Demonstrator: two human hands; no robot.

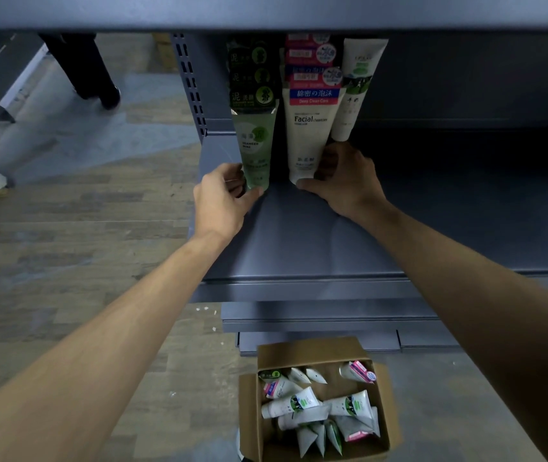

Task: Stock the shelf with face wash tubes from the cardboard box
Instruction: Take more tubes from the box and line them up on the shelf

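The picture is rather dim and a little bluish. The inside of the shelf (299, 228) is dark, mostly at the right and at the back, where details are lost. The wooden floor (82, 208) at the left gets more light (it seems to come from above and from the left side). The right forearm (466, 278) looks darker than the left forearm (115, 321). Straight lines bend near the edges, as a wide lens makes. The far corners are soft, but the print on the front tubes (312, 128) is readable.
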